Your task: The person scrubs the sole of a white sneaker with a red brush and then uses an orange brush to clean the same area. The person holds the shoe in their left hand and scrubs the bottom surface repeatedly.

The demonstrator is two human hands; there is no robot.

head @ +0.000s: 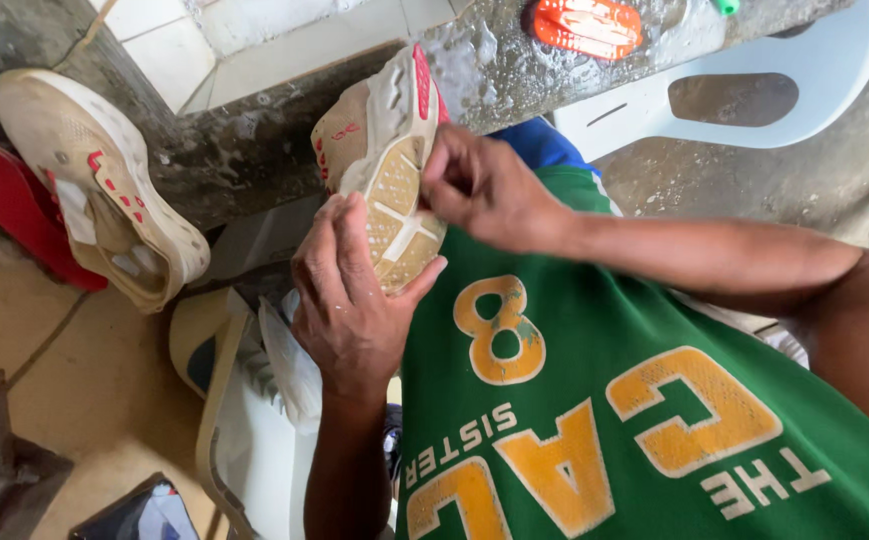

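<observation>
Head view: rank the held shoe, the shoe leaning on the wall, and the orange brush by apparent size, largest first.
1. Shoe leaning on the wall, though it looks much like the next.
2. Held shoe, partly covered by both hands, so unsure.
3. Orange brush, clearly smallest.

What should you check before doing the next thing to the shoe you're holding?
1. Left hand cups the shoe from below: ok.
2. Right hand touches the shoe's side, fingertips at the sole edge: ok.
3. Sole faces the camera, so its tread can be seen: ok.
4. Whether the right hand pinches a small tool or only the sole: cannot tell.
5. Second shoe leans against the wet concrete ledge, apart from both hands: ok.
6. Orange brush lies on the ledge, beyond the hands: ok.
</observation>
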